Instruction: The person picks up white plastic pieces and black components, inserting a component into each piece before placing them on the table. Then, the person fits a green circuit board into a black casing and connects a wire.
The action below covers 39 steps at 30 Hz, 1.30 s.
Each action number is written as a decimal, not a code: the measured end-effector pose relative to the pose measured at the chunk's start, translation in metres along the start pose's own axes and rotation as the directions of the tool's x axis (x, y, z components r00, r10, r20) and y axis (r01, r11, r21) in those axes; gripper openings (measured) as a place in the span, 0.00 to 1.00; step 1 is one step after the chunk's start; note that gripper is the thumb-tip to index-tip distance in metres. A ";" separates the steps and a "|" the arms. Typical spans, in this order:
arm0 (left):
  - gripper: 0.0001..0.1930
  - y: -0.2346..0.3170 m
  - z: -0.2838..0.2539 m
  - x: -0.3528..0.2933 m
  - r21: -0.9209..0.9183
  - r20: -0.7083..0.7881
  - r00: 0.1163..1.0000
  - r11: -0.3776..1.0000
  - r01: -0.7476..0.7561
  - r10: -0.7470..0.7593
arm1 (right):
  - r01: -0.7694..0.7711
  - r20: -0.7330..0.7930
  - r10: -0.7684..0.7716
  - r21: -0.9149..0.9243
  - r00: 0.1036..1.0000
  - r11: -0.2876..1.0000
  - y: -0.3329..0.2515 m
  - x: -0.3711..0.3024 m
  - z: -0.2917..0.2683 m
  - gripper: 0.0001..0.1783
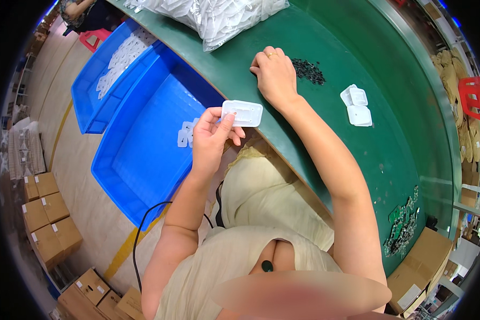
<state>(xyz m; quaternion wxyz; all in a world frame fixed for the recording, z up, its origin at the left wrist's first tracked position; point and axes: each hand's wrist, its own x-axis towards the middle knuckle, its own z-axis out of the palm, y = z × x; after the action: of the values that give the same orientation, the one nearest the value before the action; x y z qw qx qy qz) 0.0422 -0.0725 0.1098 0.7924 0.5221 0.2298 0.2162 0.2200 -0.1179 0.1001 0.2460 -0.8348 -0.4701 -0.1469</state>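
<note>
My left hand (212, 133) grips a white plastic casing (245, 113), a shallow rounded rectangle, with the thumb on its inner face. It is held just over the front edge of the green table. My right hand (274, 74) is over the tabletop beside a pile of small black parts (309, 71). Its fingers are curled together, and whatever they hold, if anything, is hidden. To the right of that pile lie several white plastic casings (359, 116), partly overlapping.
A large blue bin (138, 154) with a few white pieces (184, 134) stands left of the table. Behind it, another blue bin (85, 106) holds many white pieces. A clear bag (218, 26) of white parts, green circuit boards (402, 224) and a cardboard box (421, 261) also surround me.
</note>
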 end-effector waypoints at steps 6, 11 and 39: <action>0.04 -0.010 0.009 -0.002 -0.030 0.087 0.996 1.000 0.004 -0.001 | -0.074 0.028 0.072 0.096 0.997 0.993 0.023 -0.015 -0.016 0.05; 0.05 -0.011 0.018 -0.005 -0.032 0.120 0.993 0.999 0.009 -0.005 | -0.097 0.092 0.094 0.038 0.991 0.995 0.041 -0.026 -0.033 0.04; 0.06 -0.015 0.116 -0.021 0.317 0.582 0.739 0.742 -0.591 0.340 | -0.450 0.144 0.539 0.744 0.830 0.494 -0.001 -0.152 -0.167 0.07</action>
<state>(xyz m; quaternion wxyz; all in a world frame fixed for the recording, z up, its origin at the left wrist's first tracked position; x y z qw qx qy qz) 0.0951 -0.1749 0.1395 0.5840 0.7804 -0.0746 0.2109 0.1385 -0.3175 0.1669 0.6246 -0.7453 -0.2139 0.0931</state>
